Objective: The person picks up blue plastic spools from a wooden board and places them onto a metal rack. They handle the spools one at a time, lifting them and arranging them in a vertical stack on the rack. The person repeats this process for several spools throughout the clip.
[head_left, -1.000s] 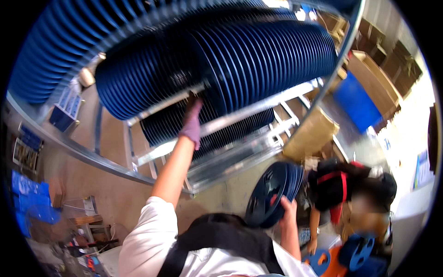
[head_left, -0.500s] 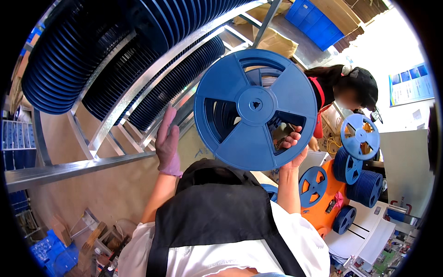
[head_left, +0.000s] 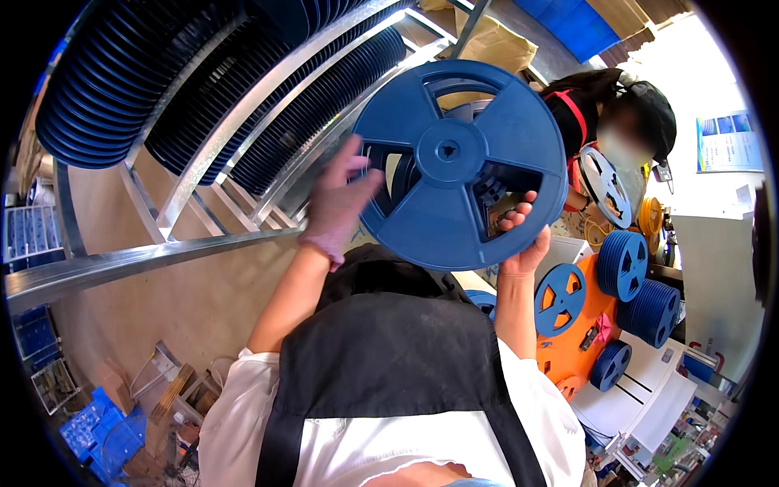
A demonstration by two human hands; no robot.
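Observation:
A large blue plastic reel [head_left: 422,219], with a small hub hole and wide cut-outs, is held up in front of me. My right hand [head_left: 523,235] grips its lower right rim, fingers curled through a cut-out. My left hand [head_left: 342,195], in a thin pinkish glove, is raised at the reel's left edge with fingers spread; it overlaps the rim in view, and I cannot tell whether it touches. Through the cut-outs, parts of things behind the reel show. To the left, a metal rack [head_left: 195,174] carries rows of dark blue reels [head_left: 97,105].
On the right, an orange surface [head_left: 560,357] holds a flat blue reel [head_left: 560,300], stacked reels [head_left: 622,264] and a small pink item [head_left: 602,329]. A co-worker [head_left: 584,105] in a black cap stands beyond it, holding a lighter reel [head_left: 604,187]. Blue crates [head_left: 105,430] lie lower left.
My left hand has moved right and up to the reel's left edge. The held reel has shifted slightly up and right. The co-worker's reel has turned and moved left.

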